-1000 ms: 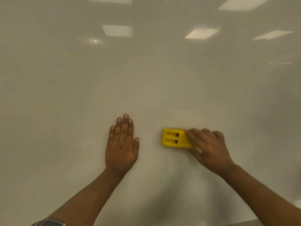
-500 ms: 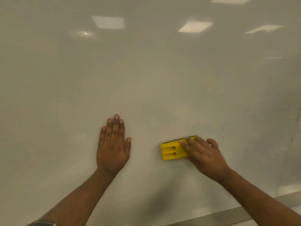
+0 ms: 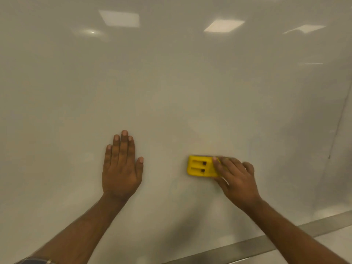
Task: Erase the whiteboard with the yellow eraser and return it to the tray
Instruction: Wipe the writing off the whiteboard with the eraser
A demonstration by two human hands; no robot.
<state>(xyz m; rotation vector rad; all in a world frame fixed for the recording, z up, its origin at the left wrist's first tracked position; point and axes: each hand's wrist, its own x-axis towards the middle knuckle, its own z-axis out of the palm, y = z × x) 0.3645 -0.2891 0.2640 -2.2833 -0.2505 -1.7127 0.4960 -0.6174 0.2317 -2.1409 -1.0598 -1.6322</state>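
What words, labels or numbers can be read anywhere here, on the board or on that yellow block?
None can be read.
Whiteboard: no writing visible, only reflected ceiling lights.
Yellow eraser, held against the board by the right hand: two recessed slots, no legible label or brand.
Left hand lies flat on the board; nothing written near it.

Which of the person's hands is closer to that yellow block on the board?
Right. The right hand presses on the yellow eraser; the left hand lies flat on the whiteboard, apart from it.
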